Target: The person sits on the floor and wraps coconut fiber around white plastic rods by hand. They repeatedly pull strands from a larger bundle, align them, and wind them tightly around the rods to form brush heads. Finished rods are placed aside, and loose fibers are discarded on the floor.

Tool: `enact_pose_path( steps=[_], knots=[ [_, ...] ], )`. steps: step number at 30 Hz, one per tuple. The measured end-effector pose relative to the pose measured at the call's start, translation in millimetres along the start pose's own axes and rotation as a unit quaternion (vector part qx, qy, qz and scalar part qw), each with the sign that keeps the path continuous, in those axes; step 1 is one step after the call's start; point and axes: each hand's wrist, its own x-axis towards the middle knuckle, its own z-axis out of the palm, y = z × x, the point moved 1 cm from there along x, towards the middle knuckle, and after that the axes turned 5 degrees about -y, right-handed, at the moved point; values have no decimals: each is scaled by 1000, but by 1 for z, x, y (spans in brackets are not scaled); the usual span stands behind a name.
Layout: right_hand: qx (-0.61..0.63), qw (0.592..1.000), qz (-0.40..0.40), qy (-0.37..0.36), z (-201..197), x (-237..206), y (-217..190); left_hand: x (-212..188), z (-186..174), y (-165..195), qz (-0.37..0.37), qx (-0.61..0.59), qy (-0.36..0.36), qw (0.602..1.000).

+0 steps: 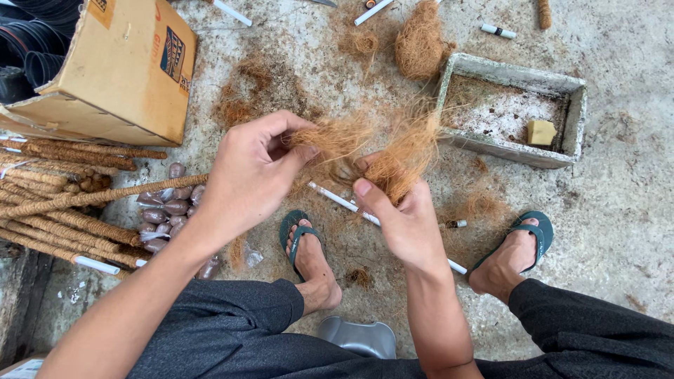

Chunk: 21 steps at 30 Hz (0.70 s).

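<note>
Both my hands hold one loose tuft of brown coconut fibre above the concrete floor. My left hand pinches the tuft's left end between thumb and fingers. My right hand grips the thicker right part, thumb on top. The fibre is stretched between the two hands. Below them a thin white tube lies on the floor, partly hidden by my right hand. My feet in green flip-flops rest on either side of it.
A cardboard box stands at upper left. Fibre-wrapped sticks are piled at left beside a bag of brown pods. A grey tray with a yellow sponge sits at right. Another fibre clump lies behind it.
</note>
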Motion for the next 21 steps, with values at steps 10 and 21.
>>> enact_pose_path(
  steps=[10,21],
  knots=[
    [140,990,-15,-13,-3,3,1,-6,4,-2,-76,49,-87,992],
    [-112,993,-12,-44,1,2,1,0,-12,-12,5,82,-24,996]
  ],
)
